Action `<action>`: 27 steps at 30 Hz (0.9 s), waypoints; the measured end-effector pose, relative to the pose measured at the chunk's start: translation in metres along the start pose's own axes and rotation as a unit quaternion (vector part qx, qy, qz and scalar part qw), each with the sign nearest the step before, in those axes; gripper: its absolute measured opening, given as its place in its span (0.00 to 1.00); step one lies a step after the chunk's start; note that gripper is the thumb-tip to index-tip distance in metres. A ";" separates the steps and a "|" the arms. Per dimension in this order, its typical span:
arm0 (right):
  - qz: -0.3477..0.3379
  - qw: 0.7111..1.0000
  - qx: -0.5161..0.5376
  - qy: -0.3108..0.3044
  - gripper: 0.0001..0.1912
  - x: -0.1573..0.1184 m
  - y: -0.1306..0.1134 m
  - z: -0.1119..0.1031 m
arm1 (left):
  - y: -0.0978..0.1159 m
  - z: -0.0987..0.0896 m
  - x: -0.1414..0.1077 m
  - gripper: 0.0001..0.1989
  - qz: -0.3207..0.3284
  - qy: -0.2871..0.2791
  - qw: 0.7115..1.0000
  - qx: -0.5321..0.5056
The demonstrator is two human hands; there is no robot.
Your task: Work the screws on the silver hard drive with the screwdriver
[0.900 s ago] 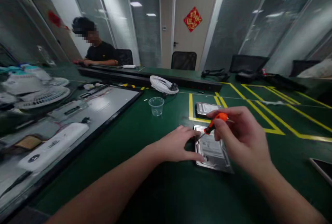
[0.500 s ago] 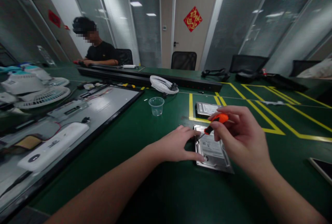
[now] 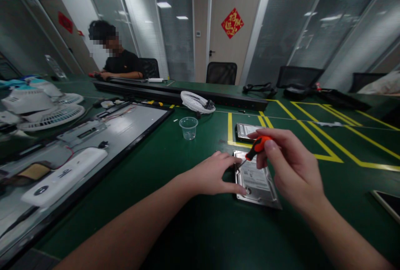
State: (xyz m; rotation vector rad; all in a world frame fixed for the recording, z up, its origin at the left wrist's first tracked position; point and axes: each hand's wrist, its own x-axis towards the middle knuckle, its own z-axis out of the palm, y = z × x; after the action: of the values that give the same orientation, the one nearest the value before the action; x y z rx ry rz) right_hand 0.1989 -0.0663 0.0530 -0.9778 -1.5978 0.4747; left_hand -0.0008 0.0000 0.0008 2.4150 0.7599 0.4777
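Observation:
A silver hard drive [image 3: 258,182] lies flat on the green table in front of me. My left hand [image 3: 217,174] holds it at its left side, thumb on the near corner and index finger on the far one. In my right hand [image 3: 290,166] is a screwdriver [image 3: 258,146] with an orange and black handle. Its thin shaft slants down to the left, and the tip meets the drive close to my left index finger; the screw there is too small to make out. A second hard drive [image 3: 246,131] sits just behind, partly covered by my right hand.
A clear plastic cup [image 3: 188,128] stands left of the drives, with a white fan grille [image 3: 197,102] behind it. A large panel [image 3: 125,126] bearing a white device [image 3: 64,176] fills the left. At the right edge lies a phone-like object [image 3: 387,203]. Across the table sits a person [image 3: 121,62].
The fingers of my right hand have shifted on the screwdriver handle, which now leans a little differently. My left hand and the hard drive stay where they were.

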 end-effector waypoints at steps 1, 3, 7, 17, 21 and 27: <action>-0.001 1.000 -0.018 0.009 0.10 0.000 -0.002 0.000 | 0.000 0.000 0.000 0.43 0.000 -0.001 1.000 0.000; 0.002 0.999 -0.026 0.022 0.08 0.000 -0.004 0.001 | 0.000 0.000 0.000 0.44 -0.001 -0.001 1.000 -0.001; 0.003 0.999 -0.005 0.035 0.08 0.001 -0.002 0.003 | 0.001 0.000 0.000 0.42 0.002 0.003 1.000 -0.002; -0.013 1.000 -0.022 0.017 0.09 0.002 0.002 0.000 | 0.001 0.000 -0.001 0.44 -0.005 -0.001 1.000 0.000; -0.004 1.000 0.003 0.011 0.12 0.002 0.001 0.000 | 0.000 0.000 0.000 0.42 -0.003 0.000 1.000 -0.001; -0.004 1.000 -0.007 0.022 0.11 0.002 -0.002 0.002 | 0.001 0.000 -0.001 0.42 -0.002 0.003 1.000 -0.011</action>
State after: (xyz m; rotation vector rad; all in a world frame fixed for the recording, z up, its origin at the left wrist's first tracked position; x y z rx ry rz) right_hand 0.1967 -0.0653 0.0549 -0.9848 -1.5675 0.4344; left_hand -0.0012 -0.0007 0.0015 2.3922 0.7567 0.4888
